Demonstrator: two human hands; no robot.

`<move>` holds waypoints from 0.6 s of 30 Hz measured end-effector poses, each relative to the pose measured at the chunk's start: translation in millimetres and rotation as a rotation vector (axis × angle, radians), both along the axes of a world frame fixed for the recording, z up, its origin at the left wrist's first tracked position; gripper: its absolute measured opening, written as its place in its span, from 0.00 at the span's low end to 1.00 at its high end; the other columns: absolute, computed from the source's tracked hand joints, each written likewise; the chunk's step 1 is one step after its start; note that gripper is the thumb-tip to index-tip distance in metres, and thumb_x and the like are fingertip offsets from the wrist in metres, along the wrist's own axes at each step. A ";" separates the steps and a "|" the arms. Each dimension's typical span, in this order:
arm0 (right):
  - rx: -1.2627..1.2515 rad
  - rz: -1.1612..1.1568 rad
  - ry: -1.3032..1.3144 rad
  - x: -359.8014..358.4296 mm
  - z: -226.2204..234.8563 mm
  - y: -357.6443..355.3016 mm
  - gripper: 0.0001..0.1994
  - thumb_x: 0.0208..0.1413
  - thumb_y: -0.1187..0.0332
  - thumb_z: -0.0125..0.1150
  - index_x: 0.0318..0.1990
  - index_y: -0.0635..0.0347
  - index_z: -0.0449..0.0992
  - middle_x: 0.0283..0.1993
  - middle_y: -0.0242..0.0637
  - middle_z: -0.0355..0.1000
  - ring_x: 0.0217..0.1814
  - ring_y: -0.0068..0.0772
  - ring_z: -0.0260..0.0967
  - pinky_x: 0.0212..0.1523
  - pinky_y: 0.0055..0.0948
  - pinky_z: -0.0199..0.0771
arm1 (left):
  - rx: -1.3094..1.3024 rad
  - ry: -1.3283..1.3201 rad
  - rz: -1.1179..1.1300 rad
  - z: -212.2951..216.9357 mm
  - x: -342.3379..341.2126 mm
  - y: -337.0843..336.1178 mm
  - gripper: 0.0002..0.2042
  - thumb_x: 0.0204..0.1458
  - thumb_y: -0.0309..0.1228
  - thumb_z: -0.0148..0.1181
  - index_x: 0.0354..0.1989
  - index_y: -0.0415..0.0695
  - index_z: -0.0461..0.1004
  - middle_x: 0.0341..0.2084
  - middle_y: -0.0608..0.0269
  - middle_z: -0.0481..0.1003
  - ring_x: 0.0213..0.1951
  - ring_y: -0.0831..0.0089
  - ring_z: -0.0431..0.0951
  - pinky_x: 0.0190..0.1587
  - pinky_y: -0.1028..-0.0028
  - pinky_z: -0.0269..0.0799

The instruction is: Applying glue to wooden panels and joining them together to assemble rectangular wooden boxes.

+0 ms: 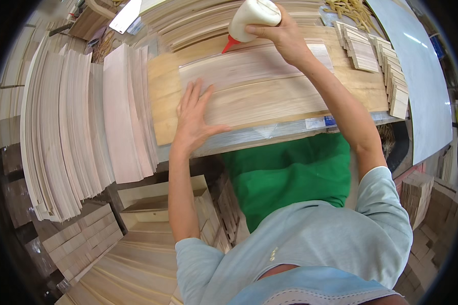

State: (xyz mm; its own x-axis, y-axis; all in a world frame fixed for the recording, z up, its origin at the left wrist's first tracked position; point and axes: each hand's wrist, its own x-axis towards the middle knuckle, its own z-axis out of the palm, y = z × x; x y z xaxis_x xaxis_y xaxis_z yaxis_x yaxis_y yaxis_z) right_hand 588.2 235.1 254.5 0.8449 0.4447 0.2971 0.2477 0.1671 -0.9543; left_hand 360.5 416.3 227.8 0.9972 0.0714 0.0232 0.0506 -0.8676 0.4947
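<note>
Right now the left hand (194, 118) lies flat on the bench (164, 96), fingers (188, 96) spread wide and straight, palm pressing the near end of a pale veneer sheet (259, 101); it grasps nothing, only holds the sheet down. The right hand (285, 38) is further back, fingers curled tight around a white glue bottle (249, 18), which is tipped over so its red nozzle (229, 44) points down and to the left, at or just above the far edge of another veneer strip (249, 66) (I cannot tell whether the tip actually touches). The bottle sits well beyond the left hand, up and slightly to its right, with the strip between them.

Along the bench's near edge, below the right forearm, a small rectangular label (320, 122) in white and blue is stuck under clear film. At the far left, a flat white card (124, 16) lies tilted among the clutter. Small cut veneer pieces (387, 66) are stacked in stepped rows at the right end of the bench, and long veneer stacks (71, 127) fan out on the left.
</note>
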 end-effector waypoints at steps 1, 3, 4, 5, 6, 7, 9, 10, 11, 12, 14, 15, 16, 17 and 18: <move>0.000 -0.009 -0.003 2.5 -0.6 -7.3 0.32 0.44 0.72 0.73 0.57 0.66 0.65 0.49 0.40 0.72 0.53 0.30 0.69 0.55 0.29 0.70 | 0.000 -0.003 -0.009 -0.8 0.5 0.1 0.50 0.25 0.45 0.78 0.64 0.47 0.62 0.69 0.51 0.50 0.70 0.53 0.46 0.68 0.55 0.43; -0.018 -0.048 -0.002 8.5 -3.8 -21.2 0.32 0.43 0.73 0.72 0.57 0.66 0.65 0.50 0.39 0.72 0.54 0.30 0.69 0.55 0.29 0.69 | 0.006 0.000 -0.007 -2.7 1.2 0.2 0.50 0.26 0.45 0.78 0.64 0.47 0.62 0.69 0.52 0.49 0.71 0.53 0.45 0.68 0.55 0.43; -0.018 -0.059 -0.004 11.5 -4.5 -28.4 0.32 0.43 0.73 0.72 0.57 0.66 0.65 0.50 0.39 0.72 0.54 0.30 0.69 0.55 0.29 0.69 | 0.005 -0.003 -0.018 -1.1 1.9 -1.0 0.50 0.26 0.45 0.78 0.64 0.47 0.62 0.69 0.52 0.49 0.71 0.53 0.45 0.68 0.55 0.43; -0.018 -0.055 -0.004 14.4 -5.0 -35.4 0.32 0.43 0.73 0.72 0.57 0.66 0.65 0.50 0.39 0.72 0.54 0.30 0.68 0.55 0.29 0.69 | 0.012 0.013 -0.008 0.8 2.5 -2.5 0.50 0.26 0.44 0.78 0.64 0.47 0.62 0.69 0.52 0.49 0.71 0.53 0.45 0.68 0.55 0.43; -0.018 -0.052 -0.004 16.2 -4.9 -42.3 0.32 0.43 0.73 0.73 0.57 0.65 0.65 0.50 0.39 0.72 0.54 0.30 0.68 0.56 0.29 0.69 | 0.019 0.028 0.001 2.3 3.2 -3.7 0.50 0.26 0.44 0.78 0.64 0.47 0.62 0.69 0.52 0.49 0.71 0.53 0.45 0.68 0.55 0.43; -0.018 -0.061 -0.006 16.2 -3.6 -47.9 0.32 0.43 0.73 0.73 0.57 0.65 0.65 0.50 0.39 0.72 0.54 0.30 0.68 0.56 0.29 0.69 | 0.019 0.026 -0.007 2.3 2.9 -3.6 0.50 0.26 0.44 0.78 0.64 0.47 0.62 0.69 0.52 0.49 0.71 0.53 0.45 0.68 0.55 0.43; -0.009 -0.097 -0.011 15.4 0.2 -59.3 0.32 0.43 0.73 0.72 0.57 0.64 0.65 0.50 0.38 0.72 0.55 0.30 0.67 0.56 0.29 0.68 | 0.001 0.027 0.001 0.8 2.3 -3.0 0.50 0.25 0.42 0.78 0.65 0.48 0.62 0.69 0.51 0.49 0.71 0.53 0.44 0.68 0.55 0.43; -0.011 -0.107 -0.014 17.1 2.4 -67.0 0.32 0.43 0.73 0.72 0.57 0.64 0.65 0.50 0.38 0.72 0.55 0.30 0.67 0.56 0.29 0.68 | -0.001 0.024 -0.009 1.8 2.7 -3.6 0.50 0.25 0.42 0.78 0.65 0.48 0.62 0.69 0.51 0.49 0.71 0.53 0.44 0.68 0.55 0.43; -0.040 -0.109 -0.033 19.1 4.4 -75.8 0.31 0.43 0.73 0.72 0.57 0.64 0.65 0.49 0.38 0.72 0.55 0.30 0.67 0.56 0.29 0.68 | 0.003 0.038 0.002 2.6 3.0 -4.5 0.50 0.25 0.41 0.78 0.65 0.48 0.61 0.70 0.51 0.49 0.71 0.53 0.44 0.68 0.55 0.43; -0.070 -0.111 -0.051 20.9 6.3 -84.0 0.31 0.43 0.74 0.72 0.57 0.63 0.65 0.49 0.37 0.72 0.55 0.30 0.68 0.56 0.29 0.68 | 0.006 0.052 0.012 3.2 3.0 -5.0 0.50 0.25 0.40 0.78 0.65 0.48 0.61 0.70 0.51 0.49 0.71 0.53 0.44 0.68 0.55 0.43; -0.083 -0.135 -0.025 24.2 11.0 -100.2 0.31 0.44 0.74 0.71 0.57 0.63 0.65 0.50 0.37 0.72 0.55 0.30 0.68 0.56 0.29 0.68 | -0.003 0.047 0.004 3.9 4.0 -6.2 0.50 0.25 0.39 0.78 0.65 0.48 0.61 0.69 0.50 0.49 0.71 0.53 0.44 0.68 0.55 0.43; -0.093 -0.147 0.005 25.8 12.7 -107.9 0.30 0.44 0.75 0.71 0.57 0.63 0.65 0.50 0.37 0.72 0.55 0.30 0.68 0.56 0.29 0.68 | -0.008 0.045 0.008 4.1 4.2 -6.4 0.50 0.25 0.38 0.78 0.65 0.49 0.61 0.69 0.50 0.49 0.71 0.53 0.44 0.68 0.55 0.43; -0.100 -0.163 0.002 28.2 11.6 -116.7 0.30 0.44 0.75 0.71 0.57 0.63 0.65 0.50 0.37 0.72 0.55 0.30 0.68 0.56 0.29 0.68 | -0.016 0.042 -0.008 4.2 4.9 -7.4 0.50 0.25 0.38 0.78 0.65 0.49 0.61 0.69 0.50 0.49 0.71 0.53 0.44 0.68 0.55 0.43; -0.065 -0.173 -0.003 31.3 8.8 -125.4 0.30 0.44 0.75 0.70 0.57 0.63 0.66 0.49 0.37 0.72 0.54 0.29 0.68 0.55 0.29 0.69 | -0.005 0.045 -0.001 4.8 5.5 -8.2 0.50 0.25 0.39 0.78 0.65 0.49 0.61 0.69 0.50 0.49 0.71 0.53 0.44 0.69 0.56 0.43; -0.030 -0.183 -0.009 33.8 7.9 -134.5 0.29 0.44 0.75 0.70 0.56 0.63 0.66 0.48 0.37 0.73 0.53 0.29 0.69 0.54 0.29 0.69 | 0.005 0.047 0.005 4.7 6.4 -9.1 0.50 0.24 0.39 0.78 0.65 0.49 0.61 0.69 0.50 0.49 0.71 0.53 0.44 0.69 0.56 0.43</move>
State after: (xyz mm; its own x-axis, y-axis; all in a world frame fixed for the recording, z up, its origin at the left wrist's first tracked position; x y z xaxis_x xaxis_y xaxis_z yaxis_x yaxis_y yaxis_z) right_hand 622.0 100.6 262.4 0.9098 0.2927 0.2942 0.2802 0.0897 -0.9557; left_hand 366.8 407.3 232.5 0.9968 0.0765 -0.0234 0.0782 -0.8697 0.4874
